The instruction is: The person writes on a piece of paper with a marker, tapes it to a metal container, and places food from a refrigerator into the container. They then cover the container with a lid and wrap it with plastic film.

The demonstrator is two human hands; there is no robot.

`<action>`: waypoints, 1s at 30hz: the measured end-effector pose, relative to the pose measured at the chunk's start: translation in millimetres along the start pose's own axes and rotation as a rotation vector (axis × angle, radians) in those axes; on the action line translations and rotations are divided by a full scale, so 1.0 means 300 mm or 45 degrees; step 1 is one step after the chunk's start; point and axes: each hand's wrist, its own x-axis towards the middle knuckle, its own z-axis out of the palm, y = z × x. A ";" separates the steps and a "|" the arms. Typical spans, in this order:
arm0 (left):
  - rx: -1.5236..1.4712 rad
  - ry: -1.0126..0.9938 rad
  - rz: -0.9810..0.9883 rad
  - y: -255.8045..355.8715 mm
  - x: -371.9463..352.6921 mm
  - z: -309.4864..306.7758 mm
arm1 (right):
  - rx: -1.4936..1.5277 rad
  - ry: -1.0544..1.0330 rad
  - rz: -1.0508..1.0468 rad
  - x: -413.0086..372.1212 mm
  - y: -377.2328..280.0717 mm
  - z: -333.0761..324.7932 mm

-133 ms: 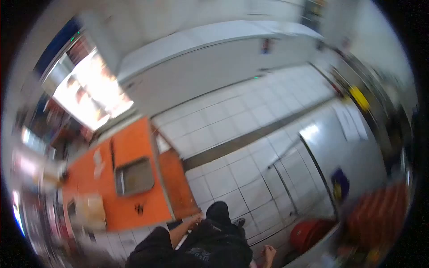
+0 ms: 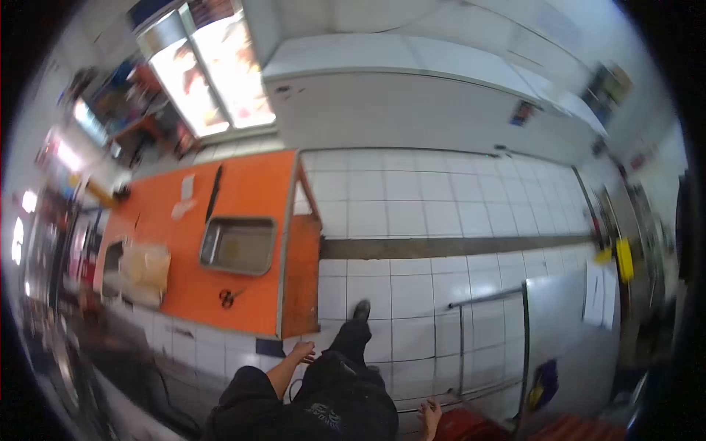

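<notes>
My left hand (image 2: pixel 302 352) hangs beside my left thigh, close to the front corner of an orange-topped table (image 2: pixel 187 294). Nothing shows in it, and its fingers are loosely extended. Low in the view, my right hand (image 2: pixel 429 413) hangs at my side near a red rounded object (image 2: pixel 471 426), with loosely bent fingers and no object visible in them. On the table are a rectangular metal tray (image 2: pixel 239 245), scissors with dark handles (image 2: pixel 228 297), a long dark knife-like tool (image 2: pixel 214 192) and a crumpled pale plastic bag (image 2: pixel 145 268).
A metal-topped table (image 2: pixel 570 331) stands on the right with white sheets (image 2: pixel 600 294) and a purple-and-yellow packet (image 2: pixel 544 382). Ahead runs a white tiled floor (image 2: pixel 423 217) crossed by a dark channel (image 2: pixel 456 247). Behind it are a long white counter (image 2: pixel 412 103) and a lit glass-door fridge (image 2: pixel 213 73).
The view has swung and levelled, so the orange table sits higher and straighter in it. My leading foot shows farther forward. Both hands stay low at my sides.
</notes>
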 end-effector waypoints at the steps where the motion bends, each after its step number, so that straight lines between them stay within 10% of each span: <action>1: 0.253 0.165 -0.063 0.091 0.078 0.033 | -0.029 -0.076 0.032 0.123 -0.225 0.045; 5: 0.209 -0.036 0.084 0.538 0.090 -0.020 | -0.148 -0.445 -0.298 0.444 -0.862 0.398; 11: -0.133 0.024 0.344 1.091 0.165 -0.108 | -0.317 -0.823 0.018 0.563 -1.295 0.721; 15: -0.279 0.375 0.831 1.588 0.066 -0.205 | -0.582 -0.820 0.018 0.671 -1.612 0.858; 16: 0.071 0.793 1.511 1.719 0.073 -0.219 | -0.611 -0.794 0.003 0.716 -1.704 0.900; 17: -0.579 0.447 1.151 1.899 -0.055 -0.220 | -0.638 -0.778 -0.007 0.767 -1.786 0.946; 23: -0.209 0.610 1.275 2.547 -0.202 -0.395 | -0.851 -0.834 -0.096 1.110 -2.318 1.338; 30: 0.168 0.831 1.352 2.855 0.151 -0.641 | -1.203 -1.080 -0.267 1.442 -2.977 1.906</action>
